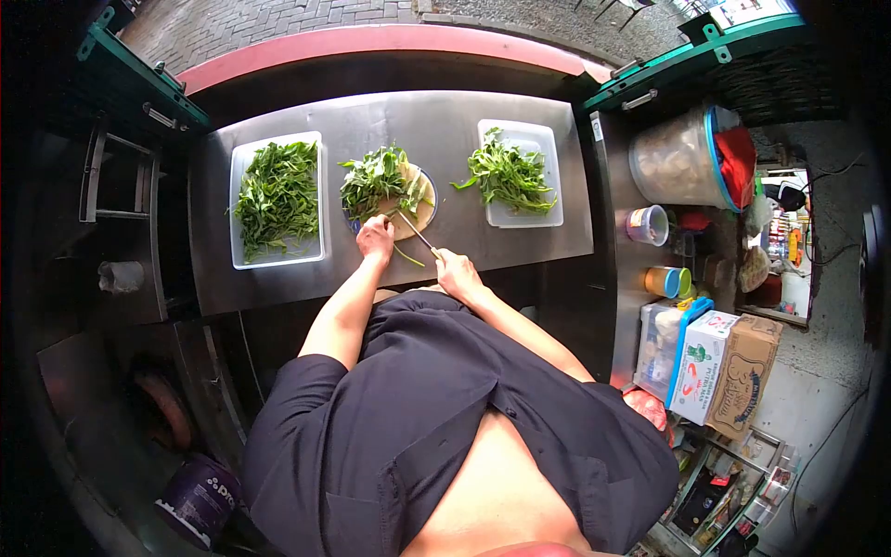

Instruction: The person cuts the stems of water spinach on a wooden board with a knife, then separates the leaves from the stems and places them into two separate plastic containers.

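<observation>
A round cutting board [422,206] with a blue edge lies in front of me, and a bunch of leafy greens [373,181] is piled on its left side. My left hand [376,239] is closed at the near end of the bunch, on the stems. In my right hand [457,272] is the handle of a knife [418,233]; its blade points up and left onto the board, close to the greens. One loose stem [408,257] lies between my hands, off the board's near edge.
A white tray [322,200] of cut greens sits at the left of the metal table [390,111]. Another tray [551,148] holding leafy stalks is at the right. Jars, a large clear tub [673,160] and a cardboard box [745,376] stand on the right-hand counter.
</observation>
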The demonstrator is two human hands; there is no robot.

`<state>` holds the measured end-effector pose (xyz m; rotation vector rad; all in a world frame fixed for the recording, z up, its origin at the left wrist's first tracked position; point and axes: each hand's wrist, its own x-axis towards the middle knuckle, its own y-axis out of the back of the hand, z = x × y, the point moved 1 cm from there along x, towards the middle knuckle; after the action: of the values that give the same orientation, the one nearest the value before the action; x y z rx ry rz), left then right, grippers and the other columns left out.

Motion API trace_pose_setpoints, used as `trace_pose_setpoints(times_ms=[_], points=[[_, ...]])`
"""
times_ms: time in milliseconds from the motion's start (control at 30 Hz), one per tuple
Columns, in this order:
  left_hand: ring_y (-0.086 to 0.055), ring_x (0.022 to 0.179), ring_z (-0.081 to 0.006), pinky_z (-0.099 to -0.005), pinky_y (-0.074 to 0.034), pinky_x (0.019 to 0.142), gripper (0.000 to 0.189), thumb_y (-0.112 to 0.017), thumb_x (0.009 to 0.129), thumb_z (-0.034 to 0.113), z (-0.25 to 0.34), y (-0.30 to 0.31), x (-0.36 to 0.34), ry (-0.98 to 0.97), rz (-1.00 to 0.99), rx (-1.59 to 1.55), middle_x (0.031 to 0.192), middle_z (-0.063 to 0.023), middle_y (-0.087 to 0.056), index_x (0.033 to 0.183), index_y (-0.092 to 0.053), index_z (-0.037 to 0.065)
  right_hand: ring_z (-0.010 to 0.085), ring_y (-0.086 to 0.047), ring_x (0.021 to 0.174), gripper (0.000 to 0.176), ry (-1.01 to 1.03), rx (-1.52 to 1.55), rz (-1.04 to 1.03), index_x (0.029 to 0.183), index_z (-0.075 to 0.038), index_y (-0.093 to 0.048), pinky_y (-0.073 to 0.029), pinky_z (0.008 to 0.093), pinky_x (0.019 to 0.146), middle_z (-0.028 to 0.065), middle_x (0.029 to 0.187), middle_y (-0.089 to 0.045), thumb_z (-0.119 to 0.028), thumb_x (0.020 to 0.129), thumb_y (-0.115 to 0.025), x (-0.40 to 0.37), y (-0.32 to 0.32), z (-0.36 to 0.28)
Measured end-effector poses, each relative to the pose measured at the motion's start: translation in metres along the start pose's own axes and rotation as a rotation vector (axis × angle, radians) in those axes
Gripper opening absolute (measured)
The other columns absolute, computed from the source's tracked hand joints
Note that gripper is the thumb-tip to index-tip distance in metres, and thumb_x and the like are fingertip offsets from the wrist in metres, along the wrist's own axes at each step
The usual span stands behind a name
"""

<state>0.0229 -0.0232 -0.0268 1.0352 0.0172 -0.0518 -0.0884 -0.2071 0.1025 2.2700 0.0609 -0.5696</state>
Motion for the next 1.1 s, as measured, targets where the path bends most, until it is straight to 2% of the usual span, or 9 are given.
trace_pose_setpoints(times_ms=[67,367,500,700,767,833,933,967,1100], points=[[-0.072,0.092,-0.0292,-0.0412,-0.057,0.082,0.018,-0.072,0.085,0.029,0.003,0.004,0.001,0.203,-0.052,-0.107,0.095,-0.0092,-0.075,0.094,-0.076,0.013,0.0486,-0.068,0.095,0.026,0.035,-0.048,-0.040,0.119,-0.008,-0.065,-0.055,0.0548,0.082,0.0289,0.097,-0.070,-0.022,0.099,-0.057,0.001,0.001,0.000],[-0.073,0.088,-0.0273,-0.0412,-0.056,0.080,0.022,-0.072,0.081,0.030,-0.004,0.015,0.000,0.479,-0.031,-0.363,0.091,-0.0081,-0.076,0.093,-0.074,0.012,0.0448,-0.069,0.094,0.029,0.048,0.032,-0.016,0.123,-0.009,-0.066,-0.054,0.0505,0.081,0.0252,0.096,-0.070,-0.022,0.098,-0.060,0.010,0.012,0.013],[-0.073,0.084,-0.0236,-0.0372,-0.057,0.079,0.017,-0.072,0.084,0.024,-0.012,0.021,0.001,0.413,0.060,-0.516,0.088,-0.0080,-0.076,0.092,-0.073,0.008,0.0403,-0.070,0.091,0.032,0.068,0.070,0.006,0.126,-0.010,-0.065,-0.054,0.0464,0.080,0.0235,0.094,-0.070,-0.023,0.098,-0.061,0.009,0.010,0.026],[-0.073,0.086,-0.0155,-0.0331,-0.058,0.082,0.027,-0.077,0.086,0.024,-0.013,0.023,0.025,0.331,0.032,-0.665,0.091,-0.0060,-0.078,0.108,-0.078,0.009,0.0357,-0.071,0.090,0.033,0.010,0.098,-0.019,0.129,-0.010,-0.064,-0.053,0.0437,0.080,0.0218,0.092,-0.070,-0.024,0.099,-0.059,0.009,0.006,0.032],[-0.074,0.085,-0.0160,-0.0335,-0.059,0.081,0.027,-0.078,0.085,0.021,-0.009,0.028,0.031,0.421,-0.149,-0.698,0.092,-0.0080,-0.078,0.107,-0.077,0.006,0.0361,-0.071,0.091,0.034,-0.005,0.130,-0.018,0.129,-0.009,-0.064,-0.053,0.0438,0.081,0.0217,0.093,-0.070,-0.024,0.099,-0.059,0.007,0.006,0.029],[-0.074,0.085,-0.0180,-0.0340,-0.059,0.081,0.027,-0.079,0.084,0.021,-0.015,0.019,0.035,0.404,-0.125,-0.688,0.089,-0.0088,-0.078,0.105,-0.077,0.005,0.0363,-0.071,0.092,0.034,-0.019,0.132,-0.031,0.129,-0.009,-0.064,-0.053,0.0436,0.081,0.0218,0.094,-0.070,-0.025,0.099,-0.059,0.005,0.005,0.027],[-0.074,0.086,-0.0265,-0.0364,-0.058,0.081,0.032,-0.078,0.085,0.023,-0.011,0.021,0.039,0.275,0.111,-0.506,0.093,-0.0116,-0.077,0.110,-0.073,0.004,0.0369,-0.071,0.094,0.034,-0.022,0.146,-0.015,0.129,-0.008,-0.064,-0.053,0.0434,0.082,0.0220,0.095,-0.071,-0.025,0.100,-0.059,0.001,0.002,0.024],[-0.074,0.086,-0.0265,-0.0364,-0.058,0.081,0.032,-0.078,0.085,0.023,-0.010,0.024,0.039,0.276,0.107,-0.507,0.093,-0.0116,-0.077,0.110,-0.073,0.004,0.0372,-0.071,0.095,0.034,-0.014,0.160,0.011,0.129,-0.008,-0.064,-0.053,0.0434,0.083,0.0222,0.097,-0.071,-0.026,0.100,-0.059,0.000,0.002,0.025],[-0.065,0.099,-0.0312,-0.0423,-0.054,0.089,0.025,-0.070,0.091,0.019,-0.005,0.034,0.018,-0.047,0.076,-0.350,0.111,-0.0134,-0.064,0.114,-0.068,0.008,0.0425,-0.069,0.099,0.031,-0.090,0.203,-0.001,0.124,-0.009,-0.066,-0.054,0.0478,0.084,0.0243,0.100,-0.071,-0.026,0.099,-0.058,-0.012,0.007,0.021]])
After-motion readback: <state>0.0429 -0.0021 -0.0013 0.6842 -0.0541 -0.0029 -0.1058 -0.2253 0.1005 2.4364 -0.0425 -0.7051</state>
